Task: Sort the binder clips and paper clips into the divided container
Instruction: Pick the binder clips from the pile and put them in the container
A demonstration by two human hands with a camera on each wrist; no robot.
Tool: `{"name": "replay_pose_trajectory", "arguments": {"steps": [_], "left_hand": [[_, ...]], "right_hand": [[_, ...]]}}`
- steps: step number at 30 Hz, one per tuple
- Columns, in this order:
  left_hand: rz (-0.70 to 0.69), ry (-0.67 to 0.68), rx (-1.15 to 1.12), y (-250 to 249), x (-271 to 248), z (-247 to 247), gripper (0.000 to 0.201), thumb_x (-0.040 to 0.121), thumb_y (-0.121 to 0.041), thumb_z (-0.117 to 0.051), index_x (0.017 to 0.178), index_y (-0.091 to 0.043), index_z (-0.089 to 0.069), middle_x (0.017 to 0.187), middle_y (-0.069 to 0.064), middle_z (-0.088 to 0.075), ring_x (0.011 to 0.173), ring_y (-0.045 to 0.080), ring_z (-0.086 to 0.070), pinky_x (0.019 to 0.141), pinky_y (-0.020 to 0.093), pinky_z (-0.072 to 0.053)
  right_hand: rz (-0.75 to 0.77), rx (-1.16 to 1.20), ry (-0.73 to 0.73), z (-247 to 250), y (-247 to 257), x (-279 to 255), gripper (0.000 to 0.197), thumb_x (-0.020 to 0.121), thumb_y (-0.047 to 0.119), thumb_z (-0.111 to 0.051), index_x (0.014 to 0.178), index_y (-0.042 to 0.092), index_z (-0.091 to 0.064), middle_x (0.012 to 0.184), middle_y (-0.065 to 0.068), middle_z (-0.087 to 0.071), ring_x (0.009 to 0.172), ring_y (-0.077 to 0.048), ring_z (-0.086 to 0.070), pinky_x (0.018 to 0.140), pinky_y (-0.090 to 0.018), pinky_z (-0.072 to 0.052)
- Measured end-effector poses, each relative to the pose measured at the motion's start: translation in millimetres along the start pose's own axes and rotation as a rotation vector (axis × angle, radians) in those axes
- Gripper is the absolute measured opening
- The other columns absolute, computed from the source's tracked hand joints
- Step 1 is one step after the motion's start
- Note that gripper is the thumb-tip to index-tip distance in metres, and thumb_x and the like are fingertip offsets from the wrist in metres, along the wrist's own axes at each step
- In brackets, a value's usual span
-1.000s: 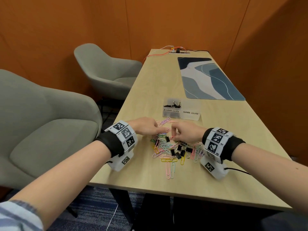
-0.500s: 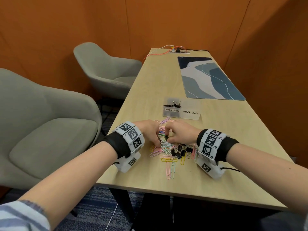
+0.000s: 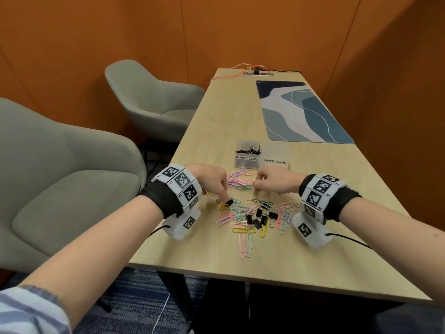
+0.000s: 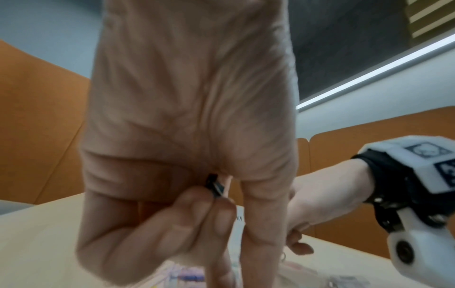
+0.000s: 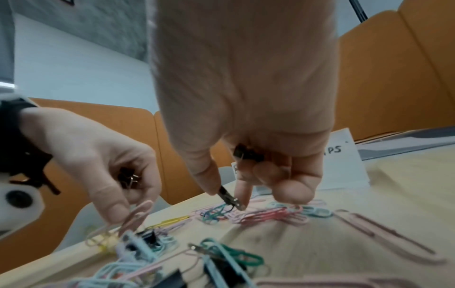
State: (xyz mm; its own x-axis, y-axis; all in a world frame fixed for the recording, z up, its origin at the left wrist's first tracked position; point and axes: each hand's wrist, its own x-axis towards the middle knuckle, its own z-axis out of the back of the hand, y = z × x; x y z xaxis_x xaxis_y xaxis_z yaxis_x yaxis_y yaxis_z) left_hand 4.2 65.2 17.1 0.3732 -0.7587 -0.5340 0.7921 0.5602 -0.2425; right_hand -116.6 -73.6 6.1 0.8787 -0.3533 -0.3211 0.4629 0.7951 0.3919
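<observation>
A mixed pile of coloured paper clips and black binder clips (image 3: 255,214) lies on the table in front of me. Behind it stands the translucent divided container (image 3: 248,162); its left section, labelled BINDER CLIPS, holds several black clips, and the right one is labelled PAPER CLIPS. My left hand (image 3: 225,200) reaches down at the pile's left edge beside a black binder clip (image 3: 230,202), with other binder clips (image 4: 215,185) tucked in its curled fingers. My right hand (image 3: 258,185) pinches a binder clip (image 5: 230,197) by its wire handle over the far paper clips and keeps another (image 5: 246,154) in its palm.
A blue patterned mat (image 3: 301,112) lies far right on the wooden table (image 3: 216,126), with orange cables (image 3: 231,71) at the far end. Two grey armchairs (image 3: 60,169) stand along the left side. The table's near edge is close below the pile.
The hands were close together over the pile's middle. They have drawn apart: the left toward the pile's left edge, the right toward the far clips near the container.
</observation>
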Motion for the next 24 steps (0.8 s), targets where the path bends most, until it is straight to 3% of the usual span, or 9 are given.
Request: {"name": "replay_pose_trajectory", "arguments": {"steps": [2,4,9,12,14,18,21,24], "left_hand": [[-0.008,0.004,-0.012,-1.3,0.4,4.3,0.012,0.083,-0.029,-0.067,0.083,-0.017,-0.069,0.073,-0.002,-0.051,0.062,0.013,-0.043,0.051,0.02,-0.04],[-0.017,-0.008,-0.018,-3.4,0.5,8.0,0.012,0.084,-0.028,-0.066,0.081,-0.017,-0.068,0.069,-0.005,-0.05,0.062,0.012,-0.044,0.052,0.019,-0.041],[-0.009,-0.133,0.022,-7.0,5.9,7.7,0.018,0.089,-0.027,-0.06,0.096,-0.012,-0.069,0.07,-0.005,-0.054,0.06,0.012,-0.046,0.051,0.02,-0.038],[-0.009,-0.221,0.035,-5.2,12.6,3.4,0.027,0.092,-0.028,-0.054,0.103,-0.009,-0.07,0.096,0.005,-0.067,0.083,0.02,-0.057,0.066,0.026,-0.045],[-0.013,-0.269,0.021,-5.0,16.7,0.6,0.034,0.094,-0.033,-0.052,0.104,-0.006,-0.07,0.1,0.008,-0.068,0.086,0.021,-0.057,0.072,0.029,-0.043],[-0.06,-0.389,0.04,-3.8,18.1,-1.0,0.042,0.092,-0.043,-0.053,0.097,-0.004,-0.068,0.092,0.009,-0.069,0.082,0.021,-0.058,0.067,0.028,-0.042],[-0.102,-0.297,0.079,-1.6,11.2,-2.8,0.037,0.082,-0.051,-0.064,0.085,-0.014,-0.061,0.071,-0.006,-0.056,0.073,0.014,-0.052,0.055,0.024,-0.035],[-0.103,-0.186,0.134,-1.1,9.1,-10.6,0.039,0.073,-0.053,-0.073,0.083,-0.018,-0.059,0.08,-0.004,-0.059,0.077,0.014,-0.053,0.059,0.024,-0.037]], "right_hand": [[0.006,-0.017,-0.002,0.5,-2.7,-0.1,0.021,0.093,0.019,-0.043,0.091,0.006,-0.059,0.079,-0.007,-0.059,0.066,-0.022,-0.053,0.044,-0.02,-0.041],[0.005,-0.02,-0.014,-0.7,-4.4,-0.6,0.023,0.093,0.014,-0.039,0.09,0.004,-0.059,0.085,-0.011,-0.057,0.059,-0.016,-0.049,0.039,-0.011,-0.037],[-0.017,0.072,-0.08,-0.2,-7.6,-4.8,0.03,0.096,0.015,-0.03,0.07,0.012,-0.043,0.079,-0.009,-0.048,0.072,-0.023,-0.046,0.049,-0.023,-0.034],[-0.039,0.182,-0.063,1.3,-12.5,-9.5,0.031,0.095,0.008,-0.027,0.068,0.008,-0.041,0.064,-0.006,-0.045,0.052,-0.017,-0.039,0.049,-0.025,-0.031],[-0.081,0.292,-0.061,1.5,-19.1,-8.9,0.03,0.092,0.009,-0.028,0.067,0.005,-0.044,0.047,-0.003,-0.044,0.044,-0.019,-0.035,0.048,-0.027,-0.03],[-0.178,0.531,-0.048,-1.3,-26.3,-8.3,0.025,0.084,0.012,-0.034,0.063,0.01,-0.047,0.061,-0.006,-0.038,0.046,-0.017,-0.029,0.047,-0.023,-0.028],[-0.177,0.674,0.012,-4.0,-29.9,-11.1,0.029,0.086,0.016,-0.033,0.059,0.013,-0.041,0.059,-0.003,-0.032,0.047,-0.016,-0.026,0.046,-0.024,-0.028],[-0.164,0.831,0.076,-6.3,-32.0,-11.6,0.037,0.093,0.024,-0.035,0.058,0.015,-0.036,0.057,0.0,-0.025,0.046,-0.015,-0.022,0.046,-0.025,-0.023]]}}
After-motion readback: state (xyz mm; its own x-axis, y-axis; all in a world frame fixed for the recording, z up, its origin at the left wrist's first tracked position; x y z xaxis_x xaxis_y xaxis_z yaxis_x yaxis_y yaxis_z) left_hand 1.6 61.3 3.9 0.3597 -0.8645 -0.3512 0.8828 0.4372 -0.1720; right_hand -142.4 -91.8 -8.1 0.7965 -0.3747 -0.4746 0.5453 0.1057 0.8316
